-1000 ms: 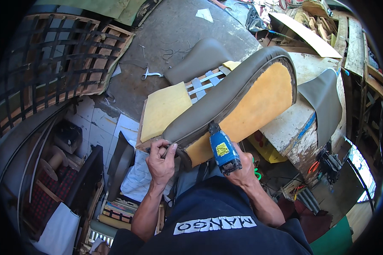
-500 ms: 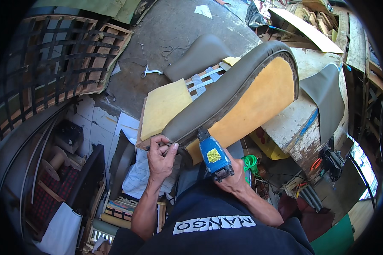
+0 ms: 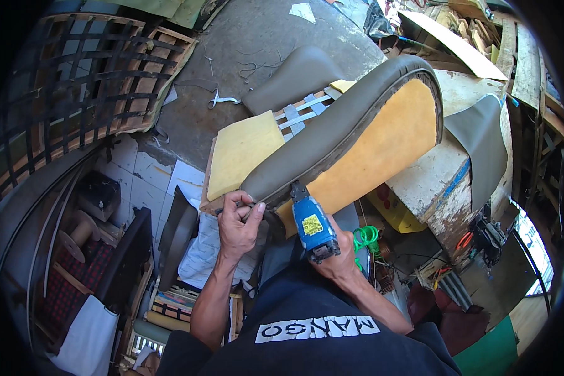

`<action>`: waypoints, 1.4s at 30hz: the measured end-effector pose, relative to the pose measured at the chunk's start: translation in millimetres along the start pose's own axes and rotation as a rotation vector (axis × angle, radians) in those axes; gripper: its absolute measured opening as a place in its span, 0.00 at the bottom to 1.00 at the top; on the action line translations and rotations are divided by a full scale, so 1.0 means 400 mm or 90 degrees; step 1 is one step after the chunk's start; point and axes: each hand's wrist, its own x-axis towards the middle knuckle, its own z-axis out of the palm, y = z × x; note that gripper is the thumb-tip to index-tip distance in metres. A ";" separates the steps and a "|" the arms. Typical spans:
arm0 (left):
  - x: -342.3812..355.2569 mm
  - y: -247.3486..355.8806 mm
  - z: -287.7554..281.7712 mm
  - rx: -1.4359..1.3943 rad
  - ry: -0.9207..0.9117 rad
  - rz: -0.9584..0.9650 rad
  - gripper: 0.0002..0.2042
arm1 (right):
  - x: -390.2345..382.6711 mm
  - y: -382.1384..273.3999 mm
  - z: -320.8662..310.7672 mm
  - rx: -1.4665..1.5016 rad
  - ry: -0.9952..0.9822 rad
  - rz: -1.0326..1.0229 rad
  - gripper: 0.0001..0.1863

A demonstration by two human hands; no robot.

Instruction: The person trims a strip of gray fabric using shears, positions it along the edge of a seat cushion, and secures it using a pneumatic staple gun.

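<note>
A long curved padded panel (image 3: 339, 141) lies slanted in front of me, with grey-brown leather-like upholstery wrapped over its rim and an orange-yellow inner face (image 3: 382, 141). At its near end the fingers of my left hand (image 3: 239, 229) are pinched on the edge of the upholstery. My right hand (image 3: 339, 254) grips a blue staple gun (image 3: 316, 233) with a yellow label. The gun's nose rests at the seam where the upholstery meets the inner face. A green coiled hose (image 3: 365, 239) shows beside my right hand; the fingers around the handle are partly hidden.
Behind the panel is a wooden frame with yellow foam (image 3: 247, 153) and pale straps (image 3: 307, 114). Another grey padded piece (image 3: 294, 78) lies beyond. A worn table (image 3: 442, 182) with a grey leather-like sheet (image 3: 482, 147) stands right. A webbed frame (image 3: 94, 81) leans left.
The view has shifted slightly. Both hands keep their grips, and the staple gun's nose stays at the panel's seam.
</note>
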 end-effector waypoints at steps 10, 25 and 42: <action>0.019 -0.024 -0.016 -0.025 -0.042 0.041 0.12 | -0.011 -0.031 -0.002 0.001 -0.032 -0.007 0.28; 0.025 -0.033 -0.009 0.006 -0.020 0.088 0.12 | -0.015 -0.042 0.058 -0.014 -0.052 -0.019 0.29; -0.049 -0.037 0.065 0.093 0.219 0.086 0.09 | 0.013 -0.036 0.004 -0.118 -0.147 -0.071 0.27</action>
